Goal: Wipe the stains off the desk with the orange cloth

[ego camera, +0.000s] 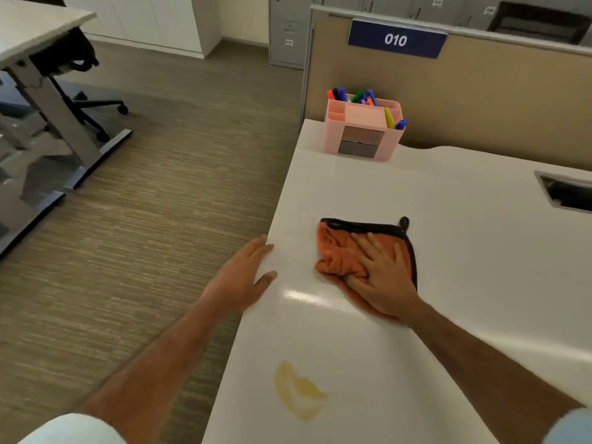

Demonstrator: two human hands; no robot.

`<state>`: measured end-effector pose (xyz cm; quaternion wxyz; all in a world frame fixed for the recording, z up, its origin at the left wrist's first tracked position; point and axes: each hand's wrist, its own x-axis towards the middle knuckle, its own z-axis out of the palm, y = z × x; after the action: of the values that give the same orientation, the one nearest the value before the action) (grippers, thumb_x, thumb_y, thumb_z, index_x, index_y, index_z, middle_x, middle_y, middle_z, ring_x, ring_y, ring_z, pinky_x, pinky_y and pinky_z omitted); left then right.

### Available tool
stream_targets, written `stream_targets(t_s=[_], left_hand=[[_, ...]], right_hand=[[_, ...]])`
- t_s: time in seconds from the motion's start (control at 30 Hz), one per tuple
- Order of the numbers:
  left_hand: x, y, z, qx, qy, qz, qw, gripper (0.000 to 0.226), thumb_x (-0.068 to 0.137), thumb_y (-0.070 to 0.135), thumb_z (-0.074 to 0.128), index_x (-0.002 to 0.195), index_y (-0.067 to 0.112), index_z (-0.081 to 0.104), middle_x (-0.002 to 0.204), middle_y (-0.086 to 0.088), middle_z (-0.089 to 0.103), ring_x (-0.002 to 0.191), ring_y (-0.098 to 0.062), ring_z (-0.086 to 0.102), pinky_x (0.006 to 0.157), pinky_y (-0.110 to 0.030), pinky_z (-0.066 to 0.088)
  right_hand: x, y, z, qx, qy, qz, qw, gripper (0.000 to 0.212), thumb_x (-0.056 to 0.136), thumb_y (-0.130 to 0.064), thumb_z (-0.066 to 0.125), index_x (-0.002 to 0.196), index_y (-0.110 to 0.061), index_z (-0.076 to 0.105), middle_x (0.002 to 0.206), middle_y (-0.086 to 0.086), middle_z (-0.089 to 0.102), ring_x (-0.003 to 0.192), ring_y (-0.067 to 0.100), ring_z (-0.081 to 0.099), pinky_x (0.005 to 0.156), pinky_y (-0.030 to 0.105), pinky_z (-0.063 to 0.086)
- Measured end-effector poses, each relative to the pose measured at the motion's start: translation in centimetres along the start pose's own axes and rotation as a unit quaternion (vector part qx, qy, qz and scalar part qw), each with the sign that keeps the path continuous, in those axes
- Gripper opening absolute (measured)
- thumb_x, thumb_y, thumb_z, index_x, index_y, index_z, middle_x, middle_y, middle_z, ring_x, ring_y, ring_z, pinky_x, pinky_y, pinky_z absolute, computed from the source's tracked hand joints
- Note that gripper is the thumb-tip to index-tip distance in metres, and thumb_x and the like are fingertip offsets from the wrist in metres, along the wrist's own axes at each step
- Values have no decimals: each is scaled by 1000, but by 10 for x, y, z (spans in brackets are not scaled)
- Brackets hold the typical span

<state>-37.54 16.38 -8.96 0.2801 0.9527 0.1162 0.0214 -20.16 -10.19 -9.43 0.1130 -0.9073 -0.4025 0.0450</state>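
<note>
Yellow stain (299, 390) sits nearest the camera, on the white desk (464, 251) close to its left edge, between the two forearms; looks unwiped, smeared in a curved patch; orange cloth (339, 254) is well beyond it, further up the desk, so the wipe is not reaching that stain yet.

Risks as I read them:
- cloth is bunched on its left side and flat only under the palm; a crumpled pad likely drags residue around rather than lifting it, could spread the yellow wider;
- stain is close to the desk edge; a sweep toward the left could push the mess or the cloth off onto the floor;
- right forearm passes just beside the stain; pulling the cloth straight back could drag arm or sleeve through it;
- pink organizer (363, 133) with markers is well apart at the far corner; only a long forward stroke would threaten it.

Fingers:
- right hand (381, 274) is flat, palm down on the cloth, fingers (371, 245) spread and extended, pressing not gripping; thumb side appears tucked into a fold at the near edge, can't tell whether it pinches the fabric;
- left hand (242, 277) is open, fingers loosely together, resting at the desk's left edge; holds nothing, reads as bracing.
</note>
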Motion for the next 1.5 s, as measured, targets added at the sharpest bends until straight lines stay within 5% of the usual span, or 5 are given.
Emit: stream_targets(t_s=[0.2, 0.47, 0.67, 0.93, 1.5], left_hand=[[5, 15, 5, 49, -19, 51, 997, 50, 100, 30, 43, 149, 19, 38, 164, 2, 16, 151, -13, 13, 121, -30, 19], [13, 22, 5, 77, -23, 43, 996, 51, 98, 32, 46, 147, 15, 41, 163, -1, 21, 151, -15, 18, 119, -30, 22], [16, 33, 6, 56, -8, 13, 998, 48, 97, 28, 50, 144, 16, 47, 160, 2, 30, 145, -16, 31, 113, -28, 27], [18, 32, -7, 78, -63, -4, 995, 47, 97, 24, 49, 143, 24, 47, 160, 8, 30, 140, -15, 40, 113, -34, 33], [17, 57, 6, 128, -74, 27, 989, 62, 95, 43, 53, 148, 13, 40, 161, -11, 24, 148, -26, 23, 120, -37, 20]], right_hand=[[40, -11, -8, -24, 13, 110, 994, 70, 87, -65, 42, 149, -37, 28, 162, -7, 15, 150, 24, 5, 113, 63, 1], [-90, 14, -6, 3, -3, -214, 977, 69, 76, -55, 55, 141, -40, 39, 160, -9, 23, 150, 16, 11, 114, 55, 9], [-51, -11, -16, 3, 0, 52, 999, 71, 81, -53, 40, 150, -38, 28, 163, -9, 13, 151, 23, 4, 113, 66, 0], [-134, -46, 6, 23, -59, -262, 963, 69, 76, -51, 52, 143, -39, 41, 162, -8, 20, 151, 22, 7, 113, 66, -1], [-184, -28, -5, 31, -50, -271, 961, 74, 72, -54, 59, 142, -41, 42, 161, -6, 22, 151, 24, 7, 113, 66, 3]])
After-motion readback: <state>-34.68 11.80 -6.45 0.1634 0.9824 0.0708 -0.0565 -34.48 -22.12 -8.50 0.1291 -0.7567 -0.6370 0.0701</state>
